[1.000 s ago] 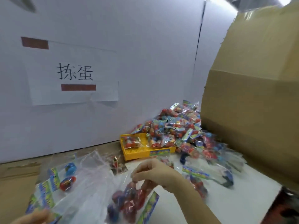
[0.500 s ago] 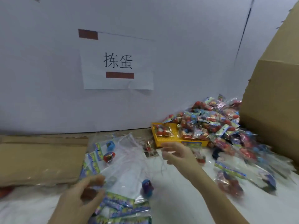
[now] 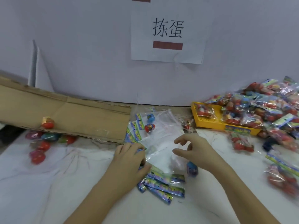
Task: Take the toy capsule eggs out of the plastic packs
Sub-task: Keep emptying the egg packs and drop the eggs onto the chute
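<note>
**Loose eggs on the desk, one pack in hand**

At the far left we see loose capsule eggs lying on the white desk by the edge of a cardboard flap, with one red egg up on the flap itself. The left hand has its fingers curled round the printed header of a clear pack. The right hand hovers over that pack's plastic, its fingers relaxed and grasping nothing; a blue egg lies just beside its palm. Further right we find a yellow tray and a heap of full packs.
</note>
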